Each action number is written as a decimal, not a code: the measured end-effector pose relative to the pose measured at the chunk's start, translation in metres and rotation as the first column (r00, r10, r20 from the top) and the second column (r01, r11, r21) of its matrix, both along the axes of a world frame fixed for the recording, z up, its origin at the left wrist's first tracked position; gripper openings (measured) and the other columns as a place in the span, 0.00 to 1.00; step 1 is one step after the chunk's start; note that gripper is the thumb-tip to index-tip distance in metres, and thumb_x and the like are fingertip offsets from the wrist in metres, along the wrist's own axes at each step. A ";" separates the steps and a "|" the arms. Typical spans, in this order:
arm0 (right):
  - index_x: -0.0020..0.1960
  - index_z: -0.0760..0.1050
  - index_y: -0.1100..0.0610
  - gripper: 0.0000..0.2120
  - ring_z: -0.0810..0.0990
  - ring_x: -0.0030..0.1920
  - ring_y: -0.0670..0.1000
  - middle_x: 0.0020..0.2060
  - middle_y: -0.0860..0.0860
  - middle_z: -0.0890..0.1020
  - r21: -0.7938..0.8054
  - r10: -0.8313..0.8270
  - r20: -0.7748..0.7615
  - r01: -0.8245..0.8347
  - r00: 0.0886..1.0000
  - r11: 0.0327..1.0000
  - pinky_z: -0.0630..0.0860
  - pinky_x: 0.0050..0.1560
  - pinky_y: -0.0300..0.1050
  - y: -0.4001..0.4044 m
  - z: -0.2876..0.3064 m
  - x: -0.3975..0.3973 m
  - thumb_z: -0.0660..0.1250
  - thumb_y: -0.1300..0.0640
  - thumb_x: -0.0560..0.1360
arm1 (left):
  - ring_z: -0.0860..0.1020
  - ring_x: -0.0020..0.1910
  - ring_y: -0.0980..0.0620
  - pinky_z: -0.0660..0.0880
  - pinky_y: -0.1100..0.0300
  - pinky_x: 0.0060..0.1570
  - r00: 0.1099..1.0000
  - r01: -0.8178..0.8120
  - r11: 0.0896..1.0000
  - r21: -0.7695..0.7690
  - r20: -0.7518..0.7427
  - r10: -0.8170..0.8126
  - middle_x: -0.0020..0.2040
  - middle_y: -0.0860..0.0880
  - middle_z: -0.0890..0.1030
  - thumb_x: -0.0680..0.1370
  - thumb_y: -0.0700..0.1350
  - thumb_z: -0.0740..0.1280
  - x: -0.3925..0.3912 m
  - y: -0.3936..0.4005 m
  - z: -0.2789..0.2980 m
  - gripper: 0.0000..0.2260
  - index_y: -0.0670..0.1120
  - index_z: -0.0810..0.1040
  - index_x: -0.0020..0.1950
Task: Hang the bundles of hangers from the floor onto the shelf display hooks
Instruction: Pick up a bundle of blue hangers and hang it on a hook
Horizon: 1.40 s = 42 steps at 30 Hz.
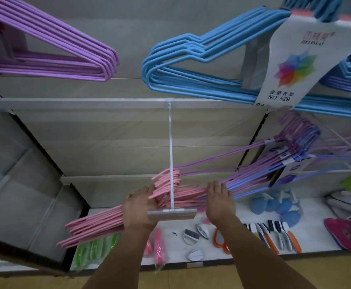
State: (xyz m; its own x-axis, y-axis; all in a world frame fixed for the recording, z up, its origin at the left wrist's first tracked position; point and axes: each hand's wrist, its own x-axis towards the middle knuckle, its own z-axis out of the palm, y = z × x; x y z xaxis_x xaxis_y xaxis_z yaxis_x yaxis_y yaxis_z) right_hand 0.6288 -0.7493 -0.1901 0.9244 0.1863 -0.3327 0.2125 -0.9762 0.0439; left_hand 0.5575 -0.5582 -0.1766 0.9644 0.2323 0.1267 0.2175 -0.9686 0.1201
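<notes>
Left hand (139,209) grips the pink hangers (95,224) on the hook (171,163); right hand (219,203) rests open against the purple hangers (243,174) crowding alongside.

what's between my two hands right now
In the head view, the pink hangers on the white display hook lie between the left hand and right hand.

A shop display wall of pale grey back panels (112,130) rises in tiers, divided by white horizontal rails (76,103) and dark upright posts (35,140). At its foot, a white bottom shelf (243,215) runs left to right, its front edge meeting a light wooden floor (191,278). To the left, a second grey-panelled shelving bay (14,195) angles away, forming a corner. Lighting is soft and even, without hard shadows across the panels.
</notes>
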 end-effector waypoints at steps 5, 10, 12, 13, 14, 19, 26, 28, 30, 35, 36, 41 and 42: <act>0.78 0.40 0.61 0.32 0.44 0.77 0.60 0.78 0.56 0.45 -0.090 0.016 -0.036 -0.020 0.999 0.996 0.48 0.75 0.58 -0.014 -0.009 0.021 0.53 0.61 0.79 | 0.77 0.25 0.48 0.72 0.60 0.32 0.981 0.064 0.998 -0.007 0.185 -0.061 0.28 0.49 0.78 0.65 0.49 0.57 0.004 -0.006 -0.012 0.11 0.48 0.78 0.31; 0.77 0.38 0.62 0.33 0.46 0.77 0.59 0.77 0.57 0.48 -0.113 0.023 0.000 -0.023 1.000 0.993 0.48 0.75 0.59 -0.022 -0.017 0.044 0.53 0.60 0.78 | 0.77 0.23 0.47 0.75 0.59 0.32 0.939 0.077 0.995 -0.060 0.339 -0.052 0.26 0.47 0.78 0.63 0.48 0.55 0.010 -0.011 -0.003 0.13 0.47 0.77 0.27; 0.77 0.39 0.62 0.33 0.47 0.77 0.59 0.77 0.57 0.50 -0.147 0.014 0.022 -0.010 1.000 0.989 0.48 0.74 0.60 -0.028 -0.020 0.052 0.53 0.59 0.79 | 0.79 0.25 0.47 0.75 0.58 0.33 0.951 0.048 0.997 -0.057 0.307 -0.029 0.27 0.47 0.79 0.63 0.48 0.55 0.013 -0.007 -0.004 0.13 0.47 0.78 0.28; 0.77 0.40 0.62 0.32 0.48 0.77 0.59 0.77 0.57 0.51 -0.170 0.024 0.044 -0.016 0.999 0.985 0.49 0.74 0.61 -0.030 -0.021 0.054 0.52 0.58 0.79 | 0.79 0.26 0.47 0.75 0.57 0.33 0.959 0.025 0.997 -0.067 0.282 -0.005 0.27 0.47 0.79 0.63 0.47 0.57 0.014 -0.006 -0.004 0.12 0.47 0.79 0.29; 0.77 0.41 0.62 0.31 0.50 0.76 0.59 0.76 0.57 0.54 -0.190 0.041 0.070 -0.027 0.997 0.981 0.49 0.74 0.61 -0.030 -0.021 0.055 0.52 0.58 0.79 | 0.79 0.26 0.47 0.75 0.57 0.33 0.969 -0.004 0.996 -0.088 0.244 0.025 0.28 0.47 0.80 0.63 0.46 0.58 0.013 -0.006 -0.003 0.10 0.47 0.79 0.29; 0.77 0.47 0.62 0.30 0.59 0.73 0.59 0.71 0.57 0.64 -0.276 0.094 0.131 -0.055 0.987 0.959 0.52 0.72 0.65 -0.038 -0.023 0.054 0.54 0.57 0.79 | 0.77 0.23 0.47 0.72 0.60 0.33 0.973 -0.039 0.997 -0.073 0.224 0.054 0.25 0.46 0.77 0.62 0.45 0.54 0.008 -0.014 -0.001 0.12 0.45 0.75 0.25; 0.70 0.66 0.55 0.20 0.61 0.71 0.56 0.67 0.53 0.70 -0.374 0.116 0.058 -0.086 0.992 0.924 0.54 0.72 0.64 -0.072 -0.020 0.046 0.55 0.59 0.79 | 0.79 0.49 0.50 0.68 0.58 0.51 0.996 -0.037 0.996 0.086 -0.080 0.044 0.48 0.53 0.81 0.75 0.56 0.63 -0.002 -0.001 0.006 0.10 0.52 0.77 0.51; 0.70 0.65 0.54 0.20 0.61 0.71 0.56 0.67 0.53 0.70 -0.376 0.081 0.047 -0.058 0.996 0.925 0.54 0.71 0.64 -0.081 -0.020 0.043 0.55 0.60 0.78 | 0.79 0.51 0.50 0.68 0.59 0.52 0.997 0.018 0.996 0.089 -0.080 -0.011 0.51 0.53 0.81 0.76 0.59 0.61 -0.005 0.007 0.005 0.13 0.55 0.75 0.55; 0.74 0.58 0.55 0.25 0.61 0.71 0.56 0.68 0.53 0.70 -0.374 0.061 0.051 -0.037 0.997 0.927 0.56 0.71 0.63 -0.091 -0.024 0.039 0.56 0.59 0.78 | 0.80 0.50 0.50 0.69 0.60 0.50 0.996 0.071 0.992 0.099 -0.054 -0.066 0.50 0.52 0.82 0.74 0.58 0.57 -0.006 0.010 0.006 0.14 0.55 0.74 0.56; 0.78 0.40 0.54 0.37 0.60 0.72 0.57 0.68 0.55 0.70 -0.368 0.039 0.052 -0.017 0.998 0.930 0.57 0.71 0.64 -0.112 -0.041 0.031 0.60 0.57 0.77 | 0.81 0.46 0.49 0.74 0.61 0.47 0.993 0.111 0.990 0.081 -0.044 -0.108 0.46 0.52 0.83 0.74 0.56 0.60 -0.010 0.013 0.009 0.11 0.55 0.74 0.53; 0.78 0.40 0.54 0.38 0.61 0.72 0.57 0.68 0.55 0.71 -0.370 0.040 0.053 -0.018 0.998 0.929 0.58 0.70 0.63 -0.114 -0.043 0.031 0.60 0.58 0.77 | 0.81 0.46 0.48 0.74 0.61 0.47 0.993 0.107 0.990 0.086 -0.054 -0.103 0.46 0.52 0.83 0.73 0.55 0.61 -0.011 0.013 0.011 0.11 0.54 0.74 0.52; 0.74 0.53 0.55 0.28 0.66 0.69 0.57 0.66 0.55 0.72 -0.328 0.024 0.079 0.003 0.997 0.945 0.64 0.69 0.58 -0.108 -0.048 0.044 0.59 0.59 0.77 | 0.81 0.47 0.47 0.74 0.61 0.48 0.994 0.085 0.989 0.121 -0.085 -0.075 0.46 0.51 0.83 0.74 0.57 0.58 -0.012 0.012 0.020 0.12 0.54 0.75 0.51; 0.75 0.52 0.56 0.28 0.64 0.71 0.57 0.67 0.55 0.71 -0.308 0.005 0.081 0.020 0.997 0.951 0.63 0.70 0.57 -0.106 -0.051 0.048 0.57 0.59 0.78 | 0.80 0.48 0.48 0.73 0.61 0.48 0.994 0.074 0.989 0.128 -0.092 -0.063 0.47 0.51 0.82 0.75 0.56 0.58 -0.012 0.010 0.021 0.11 0.54 0.74 0.51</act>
